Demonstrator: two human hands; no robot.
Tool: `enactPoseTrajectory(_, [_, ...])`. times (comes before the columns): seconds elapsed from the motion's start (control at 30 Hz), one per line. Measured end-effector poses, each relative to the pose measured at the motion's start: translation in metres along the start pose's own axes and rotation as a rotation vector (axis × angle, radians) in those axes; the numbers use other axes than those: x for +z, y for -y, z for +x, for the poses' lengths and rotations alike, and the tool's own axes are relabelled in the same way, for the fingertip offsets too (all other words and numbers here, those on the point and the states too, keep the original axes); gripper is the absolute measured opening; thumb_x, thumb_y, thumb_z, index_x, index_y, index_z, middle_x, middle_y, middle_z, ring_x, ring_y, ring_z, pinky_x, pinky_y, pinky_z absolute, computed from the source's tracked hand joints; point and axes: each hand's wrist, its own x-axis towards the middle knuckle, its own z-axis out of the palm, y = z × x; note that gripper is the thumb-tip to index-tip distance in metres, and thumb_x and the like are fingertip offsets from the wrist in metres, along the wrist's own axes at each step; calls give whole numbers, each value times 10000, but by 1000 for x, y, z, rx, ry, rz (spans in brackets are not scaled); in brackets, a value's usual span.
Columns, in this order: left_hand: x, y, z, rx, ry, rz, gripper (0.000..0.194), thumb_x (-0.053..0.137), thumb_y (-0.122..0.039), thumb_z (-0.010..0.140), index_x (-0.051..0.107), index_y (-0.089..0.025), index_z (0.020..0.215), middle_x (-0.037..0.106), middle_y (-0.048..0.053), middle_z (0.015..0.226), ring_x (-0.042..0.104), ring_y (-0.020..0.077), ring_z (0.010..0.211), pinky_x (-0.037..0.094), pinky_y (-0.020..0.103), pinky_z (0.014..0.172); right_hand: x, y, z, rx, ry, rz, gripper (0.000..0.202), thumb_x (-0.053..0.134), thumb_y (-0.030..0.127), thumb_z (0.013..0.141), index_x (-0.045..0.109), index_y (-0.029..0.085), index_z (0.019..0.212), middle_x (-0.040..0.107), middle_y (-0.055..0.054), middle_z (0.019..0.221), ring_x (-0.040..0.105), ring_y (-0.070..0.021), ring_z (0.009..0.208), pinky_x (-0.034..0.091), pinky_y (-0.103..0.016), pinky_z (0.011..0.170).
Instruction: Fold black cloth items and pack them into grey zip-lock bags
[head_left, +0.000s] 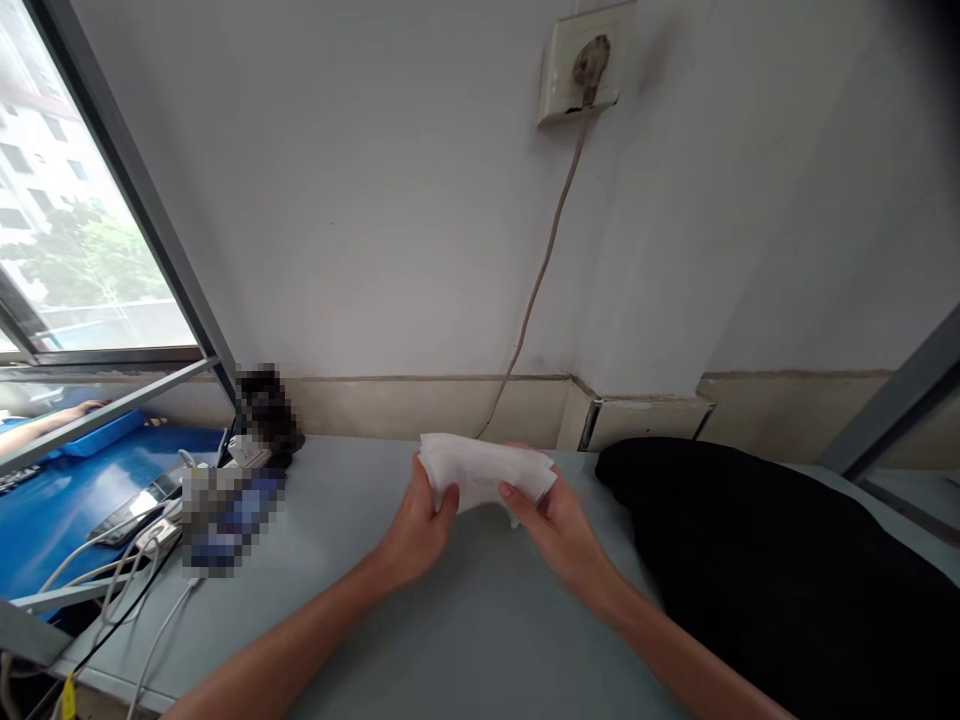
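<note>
A folded white tissue or cloth (480, 470) is held up between my two hands, above the grey tabletop (480, 620). Gripping its left end is my left hand (420, 525), thumb on the near face and fingers behind. My right hand (559, 525) pinches the right end the same way, its thumb on the front. A small corner of the white piece hangs down beside the right thumb. The fingers behind it are mostly hidden.
Black fabric (772, 570) lies on the right. At the left are white cables (161, 540), a power strip and blurred items. A socket (589, 65) with a plugged-in cord (551, 240) is on the wall. Another person's hand (71, 412) shows over the blue surface (45, 530).
</note>
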Motion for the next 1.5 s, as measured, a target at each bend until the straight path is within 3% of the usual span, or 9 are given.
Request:
enactPoseTrajectory(0.1, [6, 14, 1, -70, 110, -70, 409, 473, -382, 1057, 448, -193, 1419, 614, 140, 1357, 585, 274, 1262, 445, 478, 1117, 3, -20, 7, 44, -12, -61, 489, 586, 644, 942, 665, 217, 1168, 756, -107, 1093, 700, -303, 998, 579, -438, 916])
enactPoseTrajectory(0.2, [8, 10, -3, -32, 69, -54, 382, 415, -391, 1082, 449, -194, 1408, 633, 135, 1305, 561, 276, 1289, 417, 487, 1146, 4, -16, 6, 54, -56, -112, 490, 536, 662, 952, 729, 220, 1042, 782, -103, 975, 725, -328, 949, 595, -432, 846])
enactPoseTrajectory(0.33, [8, 4, -6, -28, 33, -32, 402, 403, -380, 1084, 414, -192, 1439, 591, 148, 1379, 524, 278, 1343, 372, 489, 1186, 4, -5, 2, -10, -68, -132, 455, 535, 629, 966, 746, 246, 1093, 790, -92, 1071, 731, -332, 1026, 590, -429, 902])
enactPoseTrajectory(0.6, [16, 17, -5, -57, 75, -204, 436, 439, -380, 1064, 466, -201, 1460, 536, 125, 1507, 509, 266, 1386, 354, 457, 1215, 4, -33, -4, 38, -37, -197, 452, 474, 596, 1014, 689, 245, 1201, 775, -98, 1134, 719, -325, 1048, 571, -461, 949])
enactPoseTrajectory(0.8, [16, 8, -10, -71, 20, -154, 468, 406, -441, 1079, 472, -193, 1470, 615, 137, 1400, 509, 278, 1383, 366, 467, 1206, 11, -32, -10, 52, -20, -154, 513, 465, 617, 1015, 664, 227, 1280, 749, -112, 1242, 683, -328, 1154, 539, -469, 1016])
enactPoseTrajectory(1.0, [17, 10, -11, -62, -42, -112, 431, 389, -462, 1081, 520, -201, 1398, 677, 128, 1221, 590, 280, 1257, 444, 482, 1135, 13, -35, -15, 69, -72, -190, 505, 519, 666, 968, 729, 224, 1089, 769, -67, 838, 718, -315, 836, 592, -396, 725])
enactPoseTrajectory(1.1, [18, 11, -12, -46, -80, -99, 416, 364, -471, 1090, 536, -201, 1355, 690, 124, 1125, 620, 277, 1165, 468, 477, 1098, 13, -35, -16, 108, -98, -210, 514, 546, 711, 929, 706, 226, 872, 651, -21, 617, 628, -260, 613, 500, -344, 528])
enactPoseTrajectory(1.23, [18, 12, -14, -27, -115, -92, 390, 359, -470, 1095, 546, -196, 1301, 680, 123, 1092, 627, 263, 1079, 475, 461, 1072, 12, -33, -19, 114, -148, -240, 513, 573, 719, 912, 630, 231, 763, 544, 17, 559, 495, -192, 502, 374, -309, 459])
enactPoseTrajectory(1.5, [18, 17, -12, -55, -137, -121, 344, 361, -445, 1099, 521, -196, 1274, 658, 109, 1089, 600, 262, 1148, 467, 465, 1073, 12, -32, -18, 53, -59, -240, 453, 411, 625, 1036, 601, 236, 1169, 734, -69, 978, 667, -244, 794, 533, -333, 697])
